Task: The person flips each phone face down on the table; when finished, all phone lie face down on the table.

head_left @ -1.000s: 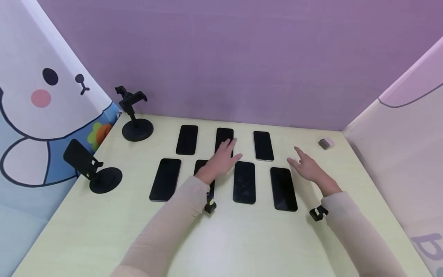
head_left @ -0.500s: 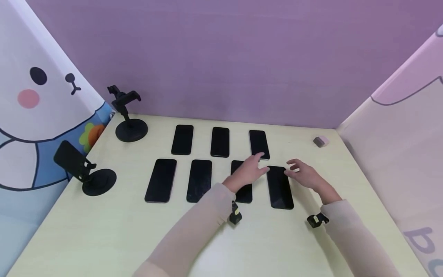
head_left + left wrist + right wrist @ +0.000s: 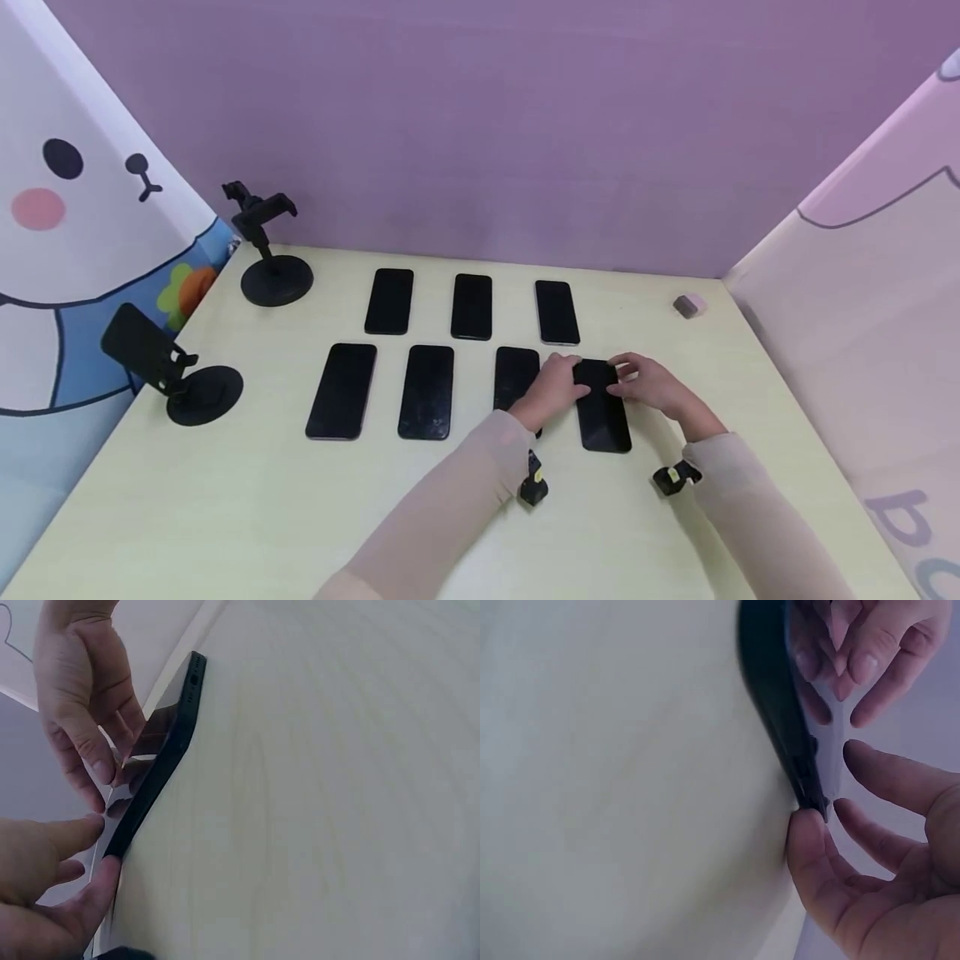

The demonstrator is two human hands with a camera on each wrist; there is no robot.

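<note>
A black smartphone lies screen up at the right end of the front row. My left hand is at its far left corner; in the left wrist view a fingertip touches the phone's edge while the thumb hovers over the glossy screen. Opposite, at the far right corner, is my right hand. The right wrist view shows one of its fingertips against the phone's rim, thumb apart from the screen. Beneath the left hand and wrist, another smartphone is partly hidden.
Two more phones lie left in the front row; three phones form the back row. Black phone stands stand at the left edge. A small grey and pink block sits at the back right, near the purple wall.
My left hand has moved right across the phones to the rightmost front one. My right hand has come in to that phone's right edge. The view has shifted slightly; the phones stay in place.
</note>
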